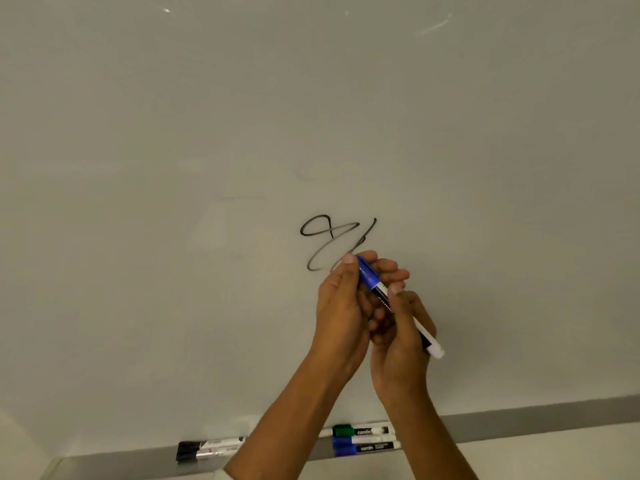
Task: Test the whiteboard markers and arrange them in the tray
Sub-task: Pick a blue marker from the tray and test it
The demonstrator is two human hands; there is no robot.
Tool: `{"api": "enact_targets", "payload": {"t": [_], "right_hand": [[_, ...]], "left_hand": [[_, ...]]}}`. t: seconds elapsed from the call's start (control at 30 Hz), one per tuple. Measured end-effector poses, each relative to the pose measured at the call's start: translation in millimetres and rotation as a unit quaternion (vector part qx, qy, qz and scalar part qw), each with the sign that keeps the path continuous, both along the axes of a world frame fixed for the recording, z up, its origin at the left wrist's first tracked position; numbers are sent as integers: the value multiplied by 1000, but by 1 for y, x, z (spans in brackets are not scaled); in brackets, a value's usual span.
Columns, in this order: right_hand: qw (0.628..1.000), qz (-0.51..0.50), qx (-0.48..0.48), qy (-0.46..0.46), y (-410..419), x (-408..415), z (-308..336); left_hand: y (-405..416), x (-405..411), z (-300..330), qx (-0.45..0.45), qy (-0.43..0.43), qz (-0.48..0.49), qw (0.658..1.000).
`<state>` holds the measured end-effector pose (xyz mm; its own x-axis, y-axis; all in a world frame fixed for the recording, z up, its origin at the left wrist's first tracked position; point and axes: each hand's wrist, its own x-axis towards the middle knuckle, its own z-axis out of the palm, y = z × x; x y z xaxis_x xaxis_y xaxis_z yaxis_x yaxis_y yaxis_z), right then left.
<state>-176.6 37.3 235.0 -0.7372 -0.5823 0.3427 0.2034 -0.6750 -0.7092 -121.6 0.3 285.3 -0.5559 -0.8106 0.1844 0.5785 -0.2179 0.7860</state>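
We see both hands raised together in front of the whiteboard point(173, 133), forearms rising from the bottom edge of the view and converging just below a looping black scribble point(329, 240); the left hand point(341, 306) stands upright with its fingers curled around the blue cap point(367, 274) of a blue-capped marker point(384, 299), its thumb tip lying at the cap's top end; the right hand point(401, 327) grips the white and black barrel lower down, thumb pressed along it, while the marker's white tail end juts out down and to the right past the knuckles; the marker slants from upper left to lower right, and we cannot tell whether the cap is fully seated or partly pulled, since the fingers cover the joint; the hands' upper fingers overlap the scribble's lower strokes in the view; below, along the board's bottom edge, runs the grey tray point(519, 424); on it, left of the forearms, lie two black-capped markers point(207, 450) side by side, and between the forearms lies a stack of a green-capped marker point(360, 431) and a second blue marker point(365, 447), caps pointing left, with what seems another between them; broad unmarked board spreads above and to either side of the hands.
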Motion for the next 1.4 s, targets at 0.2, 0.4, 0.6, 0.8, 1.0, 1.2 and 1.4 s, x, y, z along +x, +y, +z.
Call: {"api": "enact_targets", "payload": {"t": [0.2,0.4,0.6,0.8,1.0,1.2,1.4], "right_hand": [[979,-138,-19,150,-9,-2,18],[937,-204,-58,277,-11,-2,13],[936,-235,-128,230,-5,-30,48],[831,-439,-21,341,-43,-82,72],[747,-464,30,475,-28,-84,1],[735,-411,54,536,-9,-91,-16],[878,-398,5,264,-5,-99,33]], "left_hand": [[0,-10,26,-14,-15,46,999],[-5,-9,34,78,1,99,992],[-23,13,43,9,-1,222,975],[-31,36,60,-63,35,270,960],[-40,39,72,-100,52,238,965],[-32,21,66,-107,44,158,981],[-30,17,56,-85,38,119,989]]}}
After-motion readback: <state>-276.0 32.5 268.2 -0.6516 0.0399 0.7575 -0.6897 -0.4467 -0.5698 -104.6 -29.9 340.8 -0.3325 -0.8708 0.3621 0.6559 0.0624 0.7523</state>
